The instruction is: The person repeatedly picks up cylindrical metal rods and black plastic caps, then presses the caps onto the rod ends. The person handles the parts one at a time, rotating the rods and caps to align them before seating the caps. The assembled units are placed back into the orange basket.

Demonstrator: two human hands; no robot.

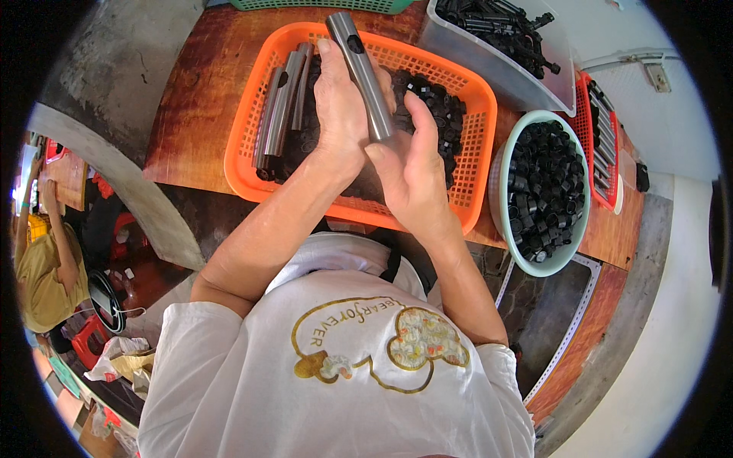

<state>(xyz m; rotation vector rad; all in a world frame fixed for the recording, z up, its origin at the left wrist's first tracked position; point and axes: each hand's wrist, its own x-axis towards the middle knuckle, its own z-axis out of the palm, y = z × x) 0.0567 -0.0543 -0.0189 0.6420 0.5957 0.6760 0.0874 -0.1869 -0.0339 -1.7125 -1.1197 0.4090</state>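
My left hand is wrapped round a shiny metal tube, which slants with its far end up and to the left. An oval hole shows in the tube's wall near that end. By the tube's near end is my right hand, thumb and forefinger spread apart; its thumb tip is close to the tube, and I cannot tell if it touches. Both hands are over an orange plastic basket. Several more metal tubes lean along its left side, and small black plastic pieces lie in it.
A pale green bowl full of black plastic rings stands right of the basket. Behind it are a clear bin of black parts and a red basket with metal tubes. Another person sits far left. Everything rests on a wooden table.
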